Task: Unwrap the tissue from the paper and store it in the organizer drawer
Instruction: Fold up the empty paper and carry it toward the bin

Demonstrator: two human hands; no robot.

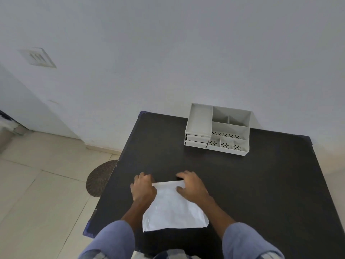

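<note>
Both steps were unfinished: my left hand [143, 187] and right hand [191, 186] pinched the far edge of the white folded paper [173, 208]. No tissue showed, and the pale grey plastic organizer's drawers [197, 140] sat closed, well apart on the dark tabletop [261, 184].

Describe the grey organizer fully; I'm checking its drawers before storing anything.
The organizer is light grey, plastic by its look. It stands upright at the far edge of the dark table by the wall. It has open compartments on top, some with perforated floors, and two shut drawers stacked on its left. Nothing touches it but the table.
</note>
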